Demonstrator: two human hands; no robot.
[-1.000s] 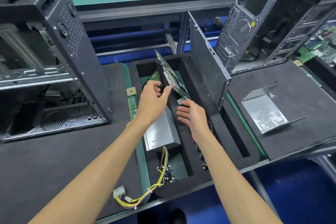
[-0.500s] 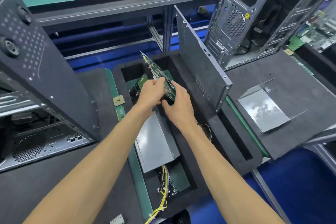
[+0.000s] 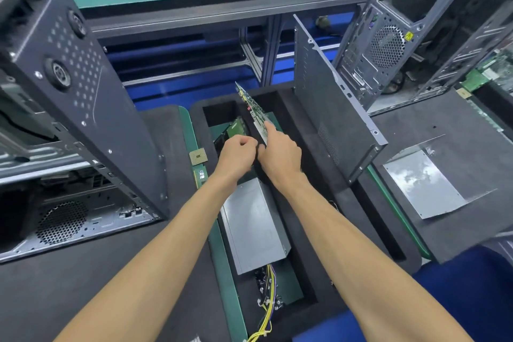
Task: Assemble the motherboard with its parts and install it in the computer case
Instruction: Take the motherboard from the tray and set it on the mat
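Within the last second both hands have closed on the motherboard [image 3: 254, 111] standing on edge in the foam tray [image 3: 311, 175], right hand [image 3: 280, 157] gripping its near edge, left hand [image 3: 236, 154] curled beside, so lifting-out looks imminent

Both bare forearms extend forward from the lower edge of the view and converge toward the centre. The left hand [image 3: 238, 150] is presented back-up, fingers curled inward under the palm into a loose fist; whether its grip encloses anything cannot be determined. The right hand [image 3: 281, 153] lies just beside it, the two hands touching or nearly touching at the thumb side. The right index finger is extended forward and upward along the near edge of the tilted green printed circuit board [image 3: 253, 107], with the remaining fingers curled beneath. Both wrists are held straight, in line with the forearms
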